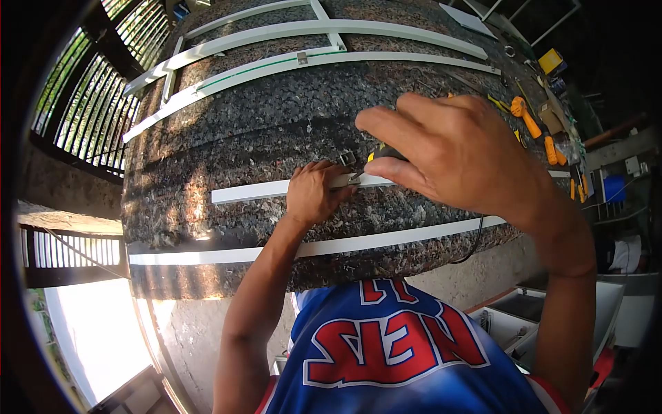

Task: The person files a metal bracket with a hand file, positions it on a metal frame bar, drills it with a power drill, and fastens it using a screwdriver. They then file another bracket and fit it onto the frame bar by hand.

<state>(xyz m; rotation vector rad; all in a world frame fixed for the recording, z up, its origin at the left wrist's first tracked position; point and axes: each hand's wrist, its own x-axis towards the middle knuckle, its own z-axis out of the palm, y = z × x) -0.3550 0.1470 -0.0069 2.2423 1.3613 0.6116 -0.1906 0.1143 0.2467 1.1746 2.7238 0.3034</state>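
A white metal bar (248, 192) lies across the dark, mottled work surface in front of me. My left hand (312, 192) is closed over it near the middle, fingers on the far side. My right hand (452, 155) grips a screwdriver (387, 153) with a black and yellow handle, mostly hidden by the fingers. Its tip points down at the bar, just right of my left fingertips; whether a screw sits under it is too small to tell. Just beyond the bar rests a small dark metal bracket (347, 158).
Another white bar (207, 257) runs along the near edge. Farther off lie white frame pieces (241, 43) and a bar with a green stripe (258, 67). Orange-handled tools (527, 119) and a yellow box (551, 61) are at the right. A black cord (476, 243) hangs at the near edge.
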